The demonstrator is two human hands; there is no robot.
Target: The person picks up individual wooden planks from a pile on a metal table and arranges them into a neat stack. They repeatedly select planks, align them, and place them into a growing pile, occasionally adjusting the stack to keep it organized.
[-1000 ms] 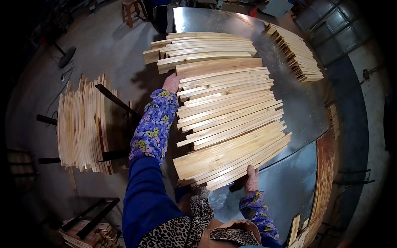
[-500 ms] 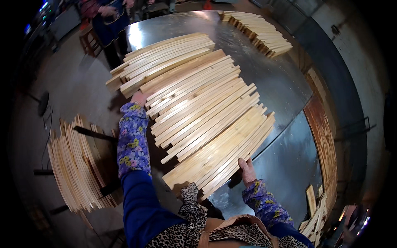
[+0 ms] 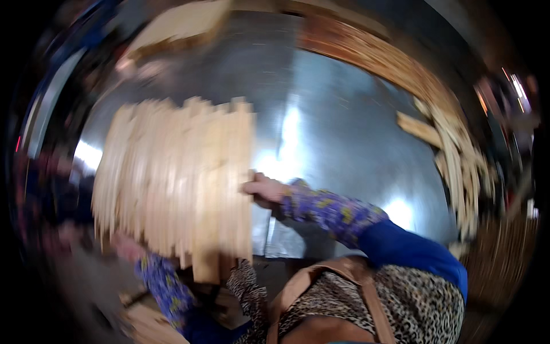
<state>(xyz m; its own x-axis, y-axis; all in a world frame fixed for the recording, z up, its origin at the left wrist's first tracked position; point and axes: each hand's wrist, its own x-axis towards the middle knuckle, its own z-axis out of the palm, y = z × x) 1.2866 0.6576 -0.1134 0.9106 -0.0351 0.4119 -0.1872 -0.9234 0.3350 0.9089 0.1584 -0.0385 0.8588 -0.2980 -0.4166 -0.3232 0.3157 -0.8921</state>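
A broad row of pale wooden slats [image 3: 172, 178] lies side by side on the metal table [image 3: 349, 149], blurred by motion. Their far ends are uneven, and some near ends reach past the table's front edge. My right hand [image 3: 266, 189] is closed against the outer right side of the row, with the thumb toward the slats. At the near ends on the left, my left hand [image 3: 129, 248] touches or lies close beside the slats; its fingers are smeared. Both forearms wear flowered sleeve covers.
Another stack of slats [image 3: 177, 28] sits at the far left of the table. A worn wooden board [image 3: 366, 49] runs along the far edge. Loose wood strips [image 3: 452, 155] lie piled at the right. More pale wood [image 3: 152, 324] shows low at the left.
The view has swung to the right, so the slats now appear upright at the left. The slats look packed closer together. My right hand stays at the row's outer side.
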